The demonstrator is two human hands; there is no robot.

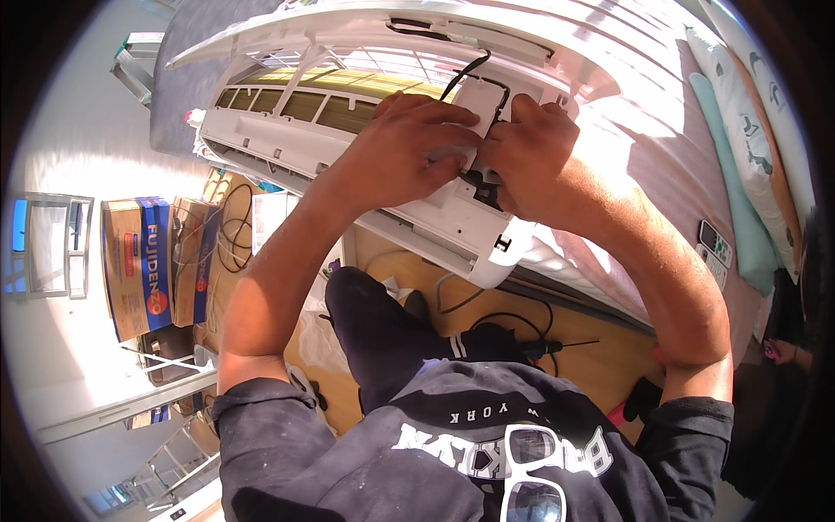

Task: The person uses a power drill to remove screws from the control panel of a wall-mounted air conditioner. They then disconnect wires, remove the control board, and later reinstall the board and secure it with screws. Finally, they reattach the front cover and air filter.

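Cardboard boxes (136, 274) stand leftmost, well apart from the white air-conditioner unit (448, 228), which lies on pink bedding (657, 157), its near edge toward the wooden floor (396, 268); the left hand (422, 143) curls over its right end — grip unclear; the right hand (535, 157) bends just beside, near a black cable (468, 71) — its hold hidden; bedding separates it from remotes (715, 245).

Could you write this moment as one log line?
left hand: at white air-conditioner unit; right hand: same unit; grip: unclear; black cable: near hands; cardboard box: left side
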